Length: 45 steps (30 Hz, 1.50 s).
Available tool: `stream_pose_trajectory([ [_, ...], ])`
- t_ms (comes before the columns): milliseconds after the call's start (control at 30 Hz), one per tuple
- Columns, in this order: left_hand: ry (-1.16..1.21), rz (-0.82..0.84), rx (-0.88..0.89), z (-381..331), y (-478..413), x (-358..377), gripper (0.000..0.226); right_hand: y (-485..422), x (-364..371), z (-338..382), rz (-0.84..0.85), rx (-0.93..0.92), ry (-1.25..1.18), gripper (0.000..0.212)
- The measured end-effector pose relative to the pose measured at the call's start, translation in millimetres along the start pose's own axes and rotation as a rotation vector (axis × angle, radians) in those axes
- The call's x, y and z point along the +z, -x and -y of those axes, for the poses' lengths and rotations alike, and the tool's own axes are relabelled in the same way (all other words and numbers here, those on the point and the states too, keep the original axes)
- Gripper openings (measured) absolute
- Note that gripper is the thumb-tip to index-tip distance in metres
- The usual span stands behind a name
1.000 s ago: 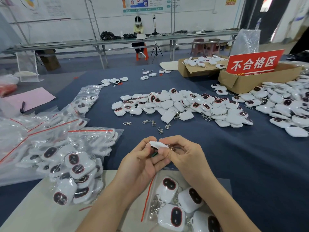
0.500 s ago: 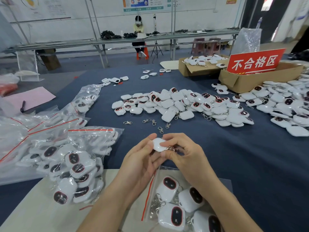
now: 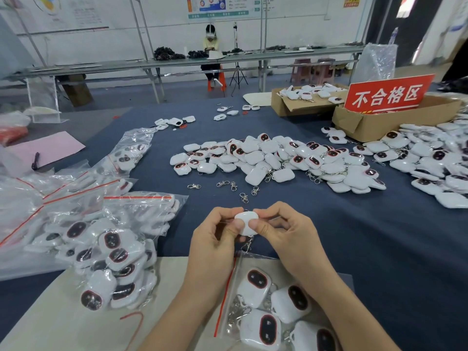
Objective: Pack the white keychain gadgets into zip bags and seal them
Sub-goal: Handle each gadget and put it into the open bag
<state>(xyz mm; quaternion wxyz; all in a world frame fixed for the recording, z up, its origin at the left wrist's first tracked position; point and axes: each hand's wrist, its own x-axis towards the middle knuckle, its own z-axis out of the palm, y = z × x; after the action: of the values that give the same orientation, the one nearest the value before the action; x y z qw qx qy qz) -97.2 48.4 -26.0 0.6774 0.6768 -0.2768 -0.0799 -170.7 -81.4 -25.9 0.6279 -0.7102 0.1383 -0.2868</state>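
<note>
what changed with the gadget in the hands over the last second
The white gadget was tipped up: a second ago only its thin edge showed, now its broad white side faces the camera and its clasp hangs below it. The left hand and right hand kept pinching it. The zip bag under the wrists, the filled bags and the loose pile did not move.

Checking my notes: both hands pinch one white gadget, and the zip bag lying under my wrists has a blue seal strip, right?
Not quite. The head view shows the zip bag has a red seal strip, not a blue one. The rest stands: the left hand and the right hand both pinch one white gadget.
</note>
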Motion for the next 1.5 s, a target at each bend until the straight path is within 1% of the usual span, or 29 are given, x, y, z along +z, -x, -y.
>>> stream_pose_trajectory([
  [67, -0.017, -0.012, 0.005, 0.7, 0.0, -0.7, 0.033, 0.2, -0.2, -1.6, 0.000, -0.010, -0.005, 0.016],
  [167, -0.044, -0.026, 0.015, 1.8, -1.2, -1.1, 0.029, -0.1, -0.7, -2.1, -0.012, -0.024, 0.002, 0.017],
  [267, -0.024, -0.025, 0.007, 1.7, -1.9, -1.0, 0.024, -1.6, -0.3, 0.7, -0.003, -0.028, -0.011, 0.024],
  [333, 0.047, -0.032, -0.032, 2.5, -3.8, -2.3, 0.021, -0.7, 1.5, 4.0, 0.059, -0.060, -0.062, 0.031],
  [433, 0.266, -0.013, -0.169, 2.8, -4.3, -2.1, 0.014, 3.4, 7.6, 7.6, 0.123, -0.108, -0.071, 0.028],
  [500, 0.333, 0.031, -0.227, 2.3, -3.4, 0.0, 0.012, 3.9, 9.9, 6.6, 0.086, -0.062, -0.003, 0.034],
  [567, 0.387, 0.082, -0.268, 2.3, -4.3, 1.6, 0.017, 2.2, 9.2, 4.5, 0.021, -0.006, 0.044, 0.037],
  [633, 0.459, 0.132, -0.304, 0.6, -5.6, 2.0, 0.023, 0.9, 7.4, 3.5, -0.030, 0.004, 0.045, 0.037],
  [733, 0.501, 0.183, -0.286, 0.1, -5.7, 2.1, 0.029, 0.3, 6.6, 2.9, -0.052, 0.008, 0.023, 0.035],
  [900, 0.477, 0.117, -0.272, 3.5, -5.4, 5.3, 0.029, -1.3, 5.9, -0.2, -0.046, 0.049, -0.018, 0.040],
  [967, 0.452, 0.099, -0.269, 3.4, -5.7, 5.9, 0.028, -1.7, 5.0, -2.0, -0.046, 0.062, -0.047, 0.038],
  [1033, 0.434, 0.096, -0.260, 2.4, -5.5, 6.4, 0.028, -2.6, 4.3, -3.6, -0.045, 0.067, -0.058, 0.035],
  [1267, 0.439, 0.096, -0.269, 2.1, -5.7, 6.4, 0.027, -3.7, 2.9, -6.2, -0.038, 0.060, -0.043, 0.035],
  [1400, 0.450, 0.126, -0.248, 1.9, -5.3, 5.8, 0.025, -3.9, -2.9, -2.6, 0.016, 0.085, -0.155, 0.032],
  [1500, 0.360, 0.135, -0.202, 1.6, -4.6, 6.7, 0.023, -3.3, -6.1, -1.8, 0.008, 0.120, -0.273, 0.027],
])
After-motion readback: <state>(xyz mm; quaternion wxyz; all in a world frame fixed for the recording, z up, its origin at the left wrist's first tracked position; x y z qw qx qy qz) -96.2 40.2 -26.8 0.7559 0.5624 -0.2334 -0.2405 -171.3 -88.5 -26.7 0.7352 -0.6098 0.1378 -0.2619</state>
